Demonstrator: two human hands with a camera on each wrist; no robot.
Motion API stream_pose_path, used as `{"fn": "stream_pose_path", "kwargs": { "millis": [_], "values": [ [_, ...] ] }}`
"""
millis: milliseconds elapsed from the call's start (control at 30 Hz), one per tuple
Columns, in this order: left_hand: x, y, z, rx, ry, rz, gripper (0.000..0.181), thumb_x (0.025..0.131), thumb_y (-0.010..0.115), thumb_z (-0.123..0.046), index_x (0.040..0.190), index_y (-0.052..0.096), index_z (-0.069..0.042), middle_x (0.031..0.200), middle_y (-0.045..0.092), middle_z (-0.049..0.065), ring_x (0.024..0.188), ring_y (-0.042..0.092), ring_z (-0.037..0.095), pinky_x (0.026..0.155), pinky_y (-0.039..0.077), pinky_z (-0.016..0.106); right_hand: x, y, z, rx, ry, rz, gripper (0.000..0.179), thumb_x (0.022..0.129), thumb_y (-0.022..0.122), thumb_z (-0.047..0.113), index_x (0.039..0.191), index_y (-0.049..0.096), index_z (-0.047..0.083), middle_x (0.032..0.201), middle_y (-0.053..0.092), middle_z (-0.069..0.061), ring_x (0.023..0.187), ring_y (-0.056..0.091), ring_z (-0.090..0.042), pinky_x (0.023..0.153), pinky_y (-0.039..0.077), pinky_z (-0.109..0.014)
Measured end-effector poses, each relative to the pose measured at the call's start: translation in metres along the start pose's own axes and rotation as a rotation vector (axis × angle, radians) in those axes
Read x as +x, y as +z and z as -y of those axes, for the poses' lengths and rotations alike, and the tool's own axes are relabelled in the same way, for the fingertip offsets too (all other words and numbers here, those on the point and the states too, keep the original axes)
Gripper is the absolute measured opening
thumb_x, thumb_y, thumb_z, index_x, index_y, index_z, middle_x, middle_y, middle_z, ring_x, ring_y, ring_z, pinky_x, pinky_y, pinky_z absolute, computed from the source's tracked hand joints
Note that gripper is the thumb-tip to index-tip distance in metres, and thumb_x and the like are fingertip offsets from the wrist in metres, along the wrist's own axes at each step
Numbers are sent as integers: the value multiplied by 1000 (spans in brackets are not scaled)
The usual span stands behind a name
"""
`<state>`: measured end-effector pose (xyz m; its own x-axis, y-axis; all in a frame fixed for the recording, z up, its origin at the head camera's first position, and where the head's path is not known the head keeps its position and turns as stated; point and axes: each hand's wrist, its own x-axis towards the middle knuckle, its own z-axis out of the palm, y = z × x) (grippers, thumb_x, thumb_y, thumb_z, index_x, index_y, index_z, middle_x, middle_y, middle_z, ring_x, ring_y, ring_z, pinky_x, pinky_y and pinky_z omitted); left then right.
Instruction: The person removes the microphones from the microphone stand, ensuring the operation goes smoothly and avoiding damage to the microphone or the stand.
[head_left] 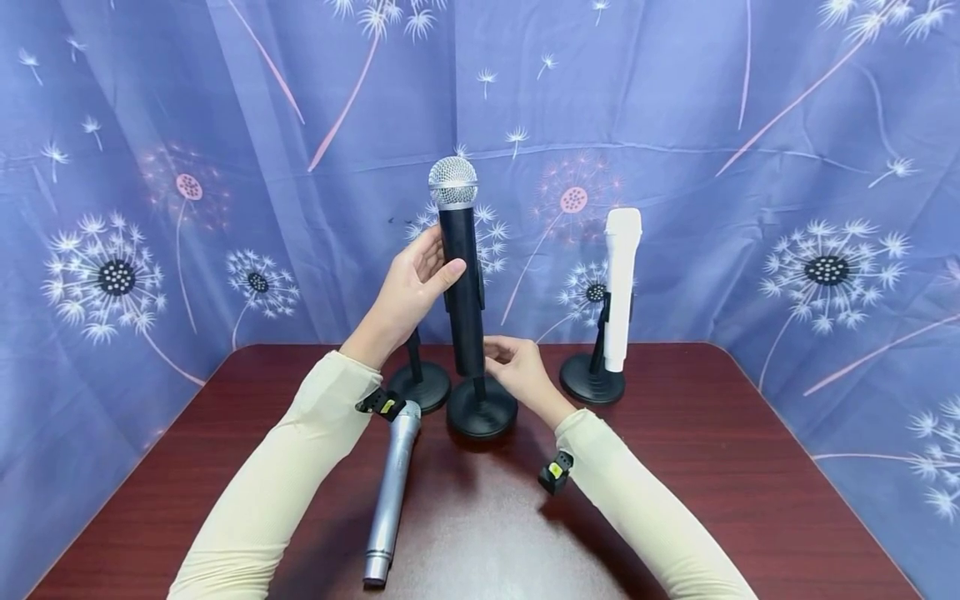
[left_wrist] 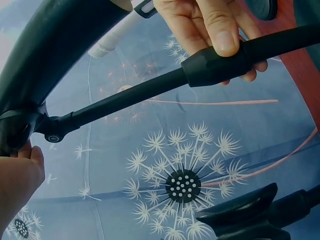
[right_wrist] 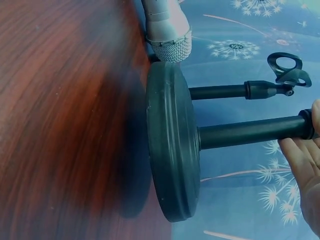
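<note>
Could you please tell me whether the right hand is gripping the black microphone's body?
No, the right hand pinches the collar of the microphone stand.

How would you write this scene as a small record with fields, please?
Left grip: holds black microphone
Right grip: pinches collar on middle stand
Black microphone: nearly upright, silver mesh head up
White microphone: nearly upright on right stand
Silver microphone: lying on table
Left stand: its clip holds no microphone
Backdrop: blue curtain, dandelion print
</note>
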<state>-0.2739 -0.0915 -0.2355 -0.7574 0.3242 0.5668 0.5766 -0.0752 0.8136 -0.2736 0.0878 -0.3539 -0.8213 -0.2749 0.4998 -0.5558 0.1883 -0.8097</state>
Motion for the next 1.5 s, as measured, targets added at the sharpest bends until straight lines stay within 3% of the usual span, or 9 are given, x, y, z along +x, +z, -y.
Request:
{"fn": "stream_pose_path", "kwargs": {
  "millis": [433, 667, 967, 1067, 1300, 1500],
  "values": [
    [1, -3, -15, -34, -44, -22, 58, 97, 57, -9, 148, 31, -1, 142, 46, 15, 124, 49, 24, 104, 40, 38, 9, -3, 8, -52, 5, -6, 28, 85, 65, -9, 113, 64, -12, 95, 70, -24, 86, 69, -31, 72, 54, -24],
    [5, -2, -21, -39, -66, -41, 53, 96, 58, -8, 144, 38, 1, 137, 51, 18, 120, 52, 24, 103, 40, 36, 18, 1, -26, -82, 13, -64, 30, 85, 67, -7, 115, 67, -4, 96, 71, -19, 90, 69, -29, 79, 56, -36],
    [7, -1, -26, -140, -143, -64, 46, 99, 53, -10, 141, 41, 4, 134, 51, 20, 118, 53, 23, 108, 34, 35, 22, 2, -30, -134, -108, -141, 28, 81, 70, -7, 109, 70, -5, 87, 72, -17, 81, 70, -27, 72, 57, -33],
    [6, 1, -27, -152, -161, -84, 45, 99, 53, -11, 140, 42, 5, 132, 52, 21, 116, 54, 22, 108, 34, 33, 22, 0, -32, -136, -118, -140, 27, 81, 71, -7, 109, 69, -6, 88, 72, -18, 82, 70, -28, 73, 57, -33],
    [3, 4, -28, -192, -268, -101, 48, 99, 52, -14, 141, 39, 6, 133, 51, 21, 117, 52, 23, 108, 34, 31, 18, -8, -40, -183, -126, -171, 30, 78, 76, -3, 108, 70, -6, 87, 72, -18, 80, 70, -28, 73, 57, -33],
    [5, 5, -33, -186, -294, -110, 45, 100, 52, -14, 138, 42, 8, 124, 55, 18, 109, 54, 21, 104, 37, 31, 21, -12, -42, -209, -171, -179, 28, 78, 77, 0, 105, 72, -1, 87, 72, -14, 79, 70, -24, 70, 57, -30]
  ]
}}
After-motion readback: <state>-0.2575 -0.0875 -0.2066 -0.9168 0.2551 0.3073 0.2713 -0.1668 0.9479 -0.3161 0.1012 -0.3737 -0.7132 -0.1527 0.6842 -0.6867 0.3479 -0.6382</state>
